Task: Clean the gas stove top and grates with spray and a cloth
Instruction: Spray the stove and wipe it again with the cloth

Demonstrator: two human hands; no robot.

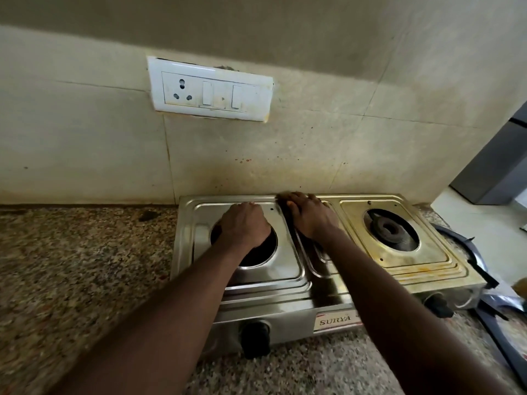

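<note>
- Where's the stove?
- The stove (285,306) sits on the counter (71,266), back against the wall. Grates (476,262) lie off it, just to its right.
- And the hands?
- Left hand (242,223) rests flat over the left burner hole. Right hand (309,216) presses a dark cloth (282,202) on the middle strip near the back, fingers fairly straight.

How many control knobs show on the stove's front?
2. The left knob sits below the left burner opening, the right knob below the right burner. The right forearm crosses the front between them, so another could be hidden there.
</note>
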